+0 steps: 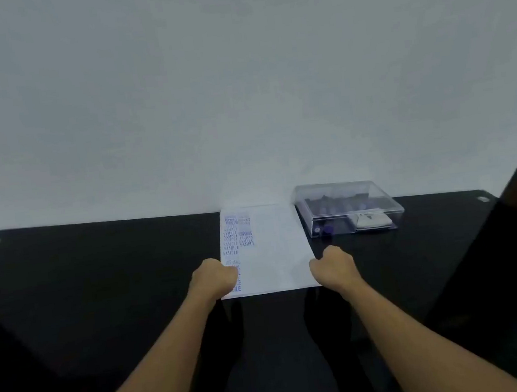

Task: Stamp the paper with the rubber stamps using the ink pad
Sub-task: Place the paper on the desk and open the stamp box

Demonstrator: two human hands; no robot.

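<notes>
Here, left hand (216, 278), right hand (334, 266) fingers pinch paper (275, 251) edges; clear box (346, 193) holds stamps (327, 229).

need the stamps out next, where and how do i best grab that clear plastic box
I'd take the clear plastic box across its near and far long walls, coming from above with the right hand, the nearer one. Its walls are tall and straight, it lies level right of the paper, and its flat top shows no handle.
</notes>
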